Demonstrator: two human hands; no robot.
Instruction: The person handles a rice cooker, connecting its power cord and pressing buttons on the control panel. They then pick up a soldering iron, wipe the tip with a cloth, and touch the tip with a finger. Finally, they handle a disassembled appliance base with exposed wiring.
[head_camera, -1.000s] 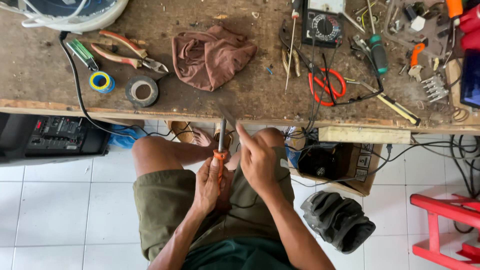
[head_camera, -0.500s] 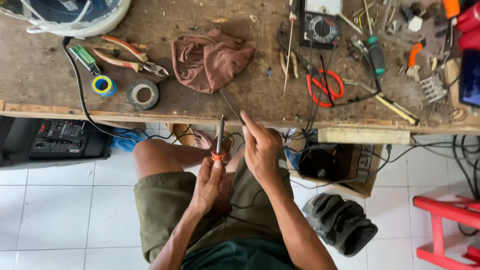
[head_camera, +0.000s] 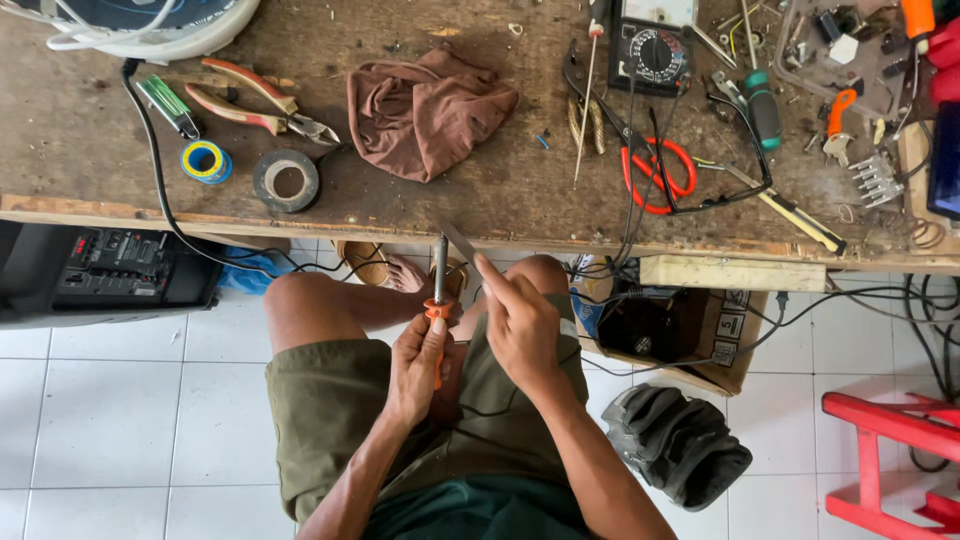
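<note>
Gripping the orange-handled soldering iron (head_camera: 438, 300) upright over the lap, the left hand (head_camera: 418, 365) is closed round its handle; the right hand (head_camera: 520, 325) pinches a thin blade (head_camera: 458, 243) near its tip. Short, light scrapes seem safest.

Soldering iron (head_camera: 438, 300): orange handle, grey metal shaft. Shorts (head_camera: 330, 420): olive green. Cloth (head_camera: 425, 105), at 12 o'clock from the iron: reddish brown. Tape roll (head_camera: 286, 180), at 10 o'clock: black. Smaller roll (head_camera: 205, 160) beside it: blue with yellow. Scissors (head_camera: 655, 175), at 2 o'clock: red handles. Stool (head_camera: 890, 450), at 4 o'clock: red. Floor tiles (head_camera: 110, 420): white. Workbench (head_camera: 80, 130): worn brown wood.
</note>
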